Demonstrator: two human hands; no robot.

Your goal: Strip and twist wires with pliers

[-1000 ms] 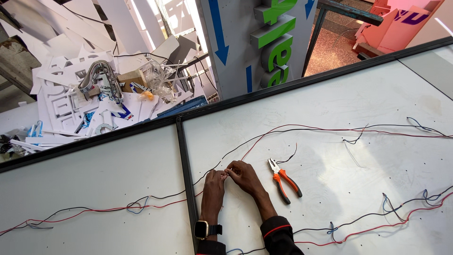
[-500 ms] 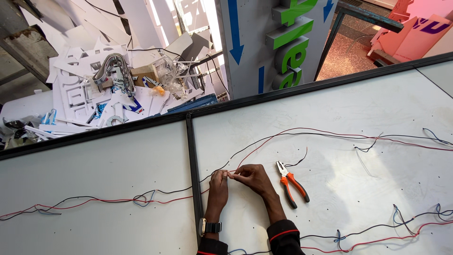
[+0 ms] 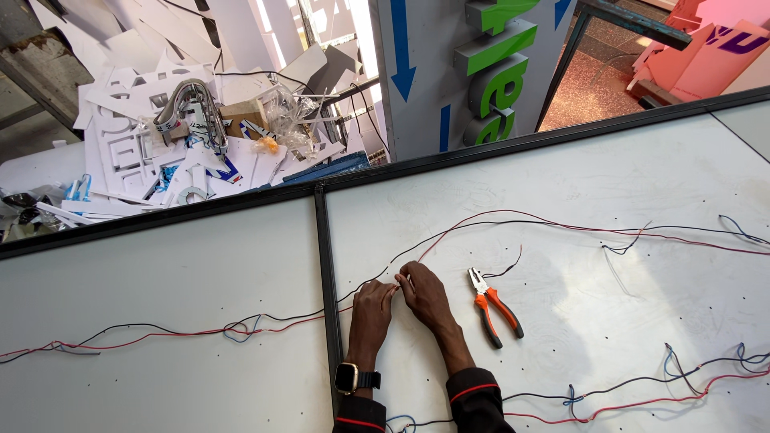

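thin red and black wires (image 3: pixel 449 236) lie on the smooth white panel (image 3: pixel 561 184); left hand (image 3: pixel 370 309) and right hand (image 3: pixel 423 293) pinch them together. orange-handled pliers (image 3: pixel 492 305) lie near.

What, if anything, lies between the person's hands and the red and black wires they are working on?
Nothing visible: both the left hand and right hand already pinch the red and black wires on the white panel. The pliers lie apart, beside the right hand.
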